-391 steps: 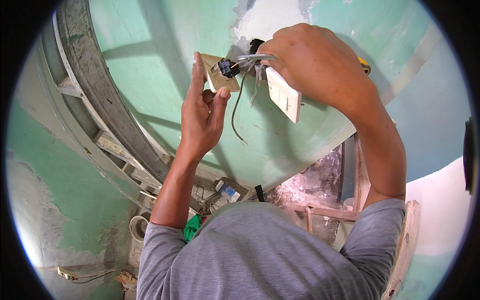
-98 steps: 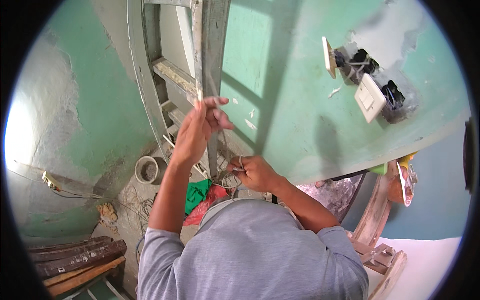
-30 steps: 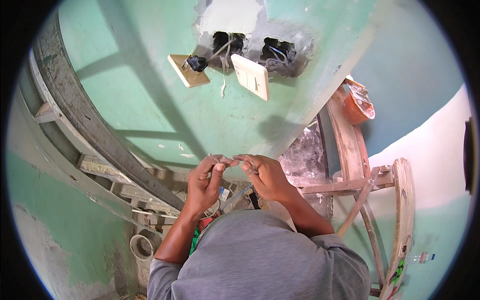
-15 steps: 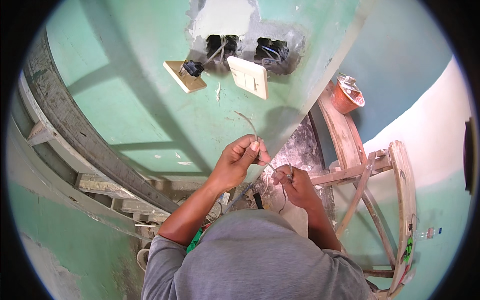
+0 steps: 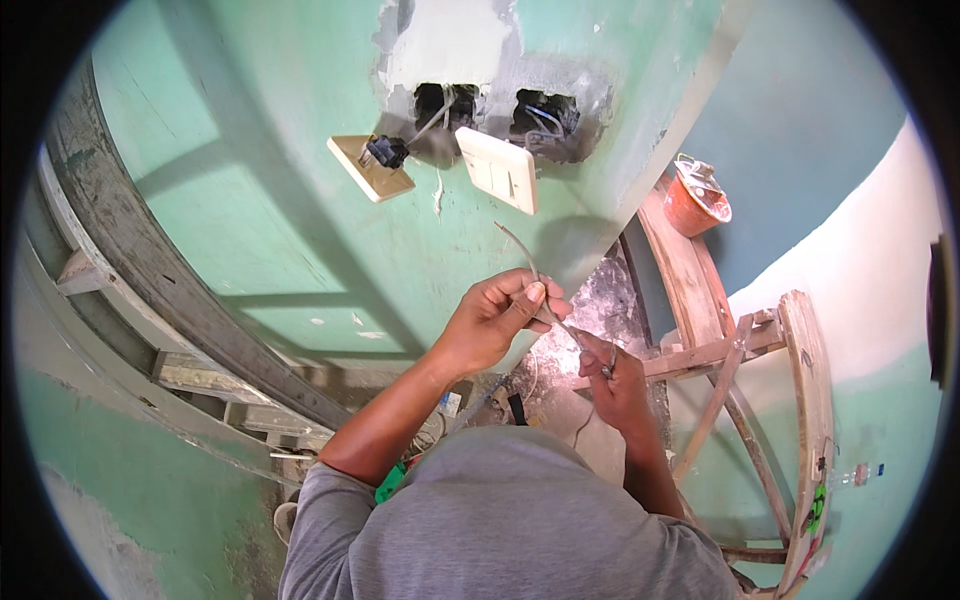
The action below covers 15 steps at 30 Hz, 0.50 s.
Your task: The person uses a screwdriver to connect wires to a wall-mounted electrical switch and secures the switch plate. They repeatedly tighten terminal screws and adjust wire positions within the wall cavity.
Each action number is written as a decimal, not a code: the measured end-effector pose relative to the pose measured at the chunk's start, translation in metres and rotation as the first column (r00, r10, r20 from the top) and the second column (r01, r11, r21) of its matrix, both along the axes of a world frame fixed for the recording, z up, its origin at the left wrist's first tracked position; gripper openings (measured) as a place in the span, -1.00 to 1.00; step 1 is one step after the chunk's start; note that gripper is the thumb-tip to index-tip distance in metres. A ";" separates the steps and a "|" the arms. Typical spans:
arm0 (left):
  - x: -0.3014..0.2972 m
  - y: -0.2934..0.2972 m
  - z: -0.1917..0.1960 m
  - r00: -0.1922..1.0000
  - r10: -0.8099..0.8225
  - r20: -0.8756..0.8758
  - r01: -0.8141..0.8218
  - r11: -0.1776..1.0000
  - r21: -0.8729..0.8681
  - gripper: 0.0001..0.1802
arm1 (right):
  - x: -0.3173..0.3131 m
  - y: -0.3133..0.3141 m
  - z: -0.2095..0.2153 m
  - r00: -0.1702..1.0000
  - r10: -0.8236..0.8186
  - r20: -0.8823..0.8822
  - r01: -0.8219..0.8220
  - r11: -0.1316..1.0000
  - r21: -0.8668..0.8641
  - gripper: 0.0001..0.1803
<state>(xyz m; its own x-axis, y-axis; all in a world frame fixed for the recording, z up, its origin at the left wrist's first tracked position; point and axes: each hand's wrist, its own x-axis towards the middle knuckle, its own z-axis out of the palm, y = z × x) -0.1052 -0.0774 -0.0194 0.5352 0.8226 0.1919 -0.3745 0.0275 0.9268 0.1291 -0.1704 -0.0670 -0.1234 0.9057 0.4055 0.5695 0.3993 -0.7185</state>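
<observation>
Green, patchy wall (image 5: 270, 210) fills the middle, with two ragged holes near the top. From the left hole (image 5: 432, 108) a lead (image 5: 432, 124) runs to a socket (image 5: 370, 168), hanging tilted with its black back showing. A white switch (image 5: 497, 170) hangs just below and between the holes, near the right hole (image 5: 545, 110).

Below them, the cable (image 5: 519, 242) is between both hands, its free end curving up leftward. The left hand (image 5: 505, 312) pinches it between thumb and fingers. The right hand (image 5: 612, 385), lower, is curled closed on its other stretch; something shiny at its fingers is too small to tell.

Leftward stands a ladder (image 5: 160, 245); rightward, an orange bucket (image 5: 692, 208) rests on a plank (image 5: 685, 270).
</observation>
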 end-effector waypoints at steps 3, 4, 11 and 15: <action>-0.002 0.007 0.005 0.993 0.076 -0.093 -0.067 0.994 0.091 -0.73 | 0.023 0.010 0.010 0.999 0.022 0.039 -0.024 0.997 0.074 -0.56; -0.005 0.010 0.004 0.986 0.109 -0.125 -0.091 0.986 0.139 -0.74 | 0.031 0.012 0.014 0.997 0.002 0.072 -0.008 0.996 0.084 -0.54; -0.047 0.036 0.012 0.878 0.451 -0.160 -0.403 0.877 0.260 -0.75 | 0.091 0.023 0.059 0.989 -0.100 0.113 0.089 0.991 0.103 -0.47; -0.039 0.046 0.022 0.778 0.616 -0.121 -0.565 0.771 0.295 -0.66 | 0.105 0.035 0.103 0.933 -0.176 0.314 0.128 0.977 0.168 -0.53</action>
<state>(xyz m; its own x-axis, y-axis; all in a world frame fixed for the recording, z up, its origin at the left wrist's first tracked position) -0.1442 -0.0310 0.0024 0.0046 0.9330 0.3598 -0.0519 -0.3591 0.9319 0.2342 -0.1354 0.0365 -0.1353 0.8600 0.4920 0.8242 0.3733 -0.4259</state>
